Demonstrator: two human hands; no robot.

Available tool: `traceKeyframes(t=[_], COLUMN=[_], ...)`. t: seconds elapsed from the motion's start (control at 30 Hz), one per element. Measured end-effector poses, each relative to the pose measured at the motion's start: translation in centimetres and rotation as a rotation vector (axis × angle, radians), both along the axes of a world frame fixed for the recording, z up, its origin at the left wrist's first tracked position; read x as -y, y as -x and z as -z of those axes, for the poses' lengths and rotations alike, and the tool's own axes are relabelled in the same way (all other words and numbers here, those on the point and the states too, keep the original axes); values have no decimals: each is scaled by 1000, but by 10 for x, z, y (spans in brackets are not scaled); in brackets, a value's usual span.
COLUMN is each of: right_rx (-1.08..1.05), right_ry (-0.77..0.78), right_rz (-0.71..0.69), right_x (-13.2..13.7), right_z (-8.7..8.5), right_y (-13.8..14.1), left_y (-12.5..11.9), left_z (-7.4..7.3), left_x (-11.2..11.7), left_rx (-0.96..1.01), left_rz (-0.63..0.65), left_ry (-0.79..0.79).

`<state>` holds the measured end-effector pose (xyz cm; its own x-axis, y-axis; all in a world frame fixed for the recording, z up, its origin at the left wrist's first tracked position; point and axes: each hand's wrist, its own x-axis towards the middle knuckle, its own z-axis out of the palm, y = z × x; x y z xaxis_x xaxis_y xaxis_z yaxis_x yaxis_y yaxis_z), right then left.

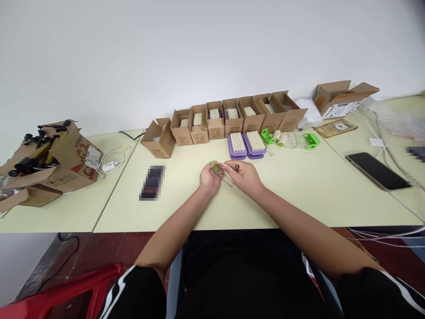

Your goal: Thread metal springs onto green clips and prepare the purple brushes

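Cardboard boxes [233, 128] holding cream brushes [232, 113], green part [215, 167] in left hand [209, 179]

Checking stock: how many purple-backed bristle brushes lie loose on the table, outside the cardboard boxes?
2. One purple-backed bristle brush lies before the row of cardboard boxes; the second brush lies beside it on its right. More brushes sit inside the boxes, partly hidden.
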<state>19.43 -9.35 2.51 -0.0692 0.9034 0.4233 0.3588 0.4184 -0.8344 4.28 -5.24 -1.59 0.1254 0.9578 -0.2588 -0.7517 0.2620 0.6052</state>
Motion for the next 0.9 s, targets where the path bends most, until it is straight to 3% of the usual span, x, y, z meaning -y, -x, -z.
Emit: traceKeyframes(t=[0.33,0.5,0.9], right_rx=[-334,-386,-626], right_ry=[296,347,552], right_rz=[-88,-100,-157], right_x=[-24,-26,-37], right_z=[-3,-8,5], right_y=[-17,-19,-39], left_y=[0,0,2], left_z=[-5,-6,-7], left_x=[2,2,3], left_rx=[-71,-92,-103], left_rz=[62,63,164], left_ry=[-34,-47,-106])
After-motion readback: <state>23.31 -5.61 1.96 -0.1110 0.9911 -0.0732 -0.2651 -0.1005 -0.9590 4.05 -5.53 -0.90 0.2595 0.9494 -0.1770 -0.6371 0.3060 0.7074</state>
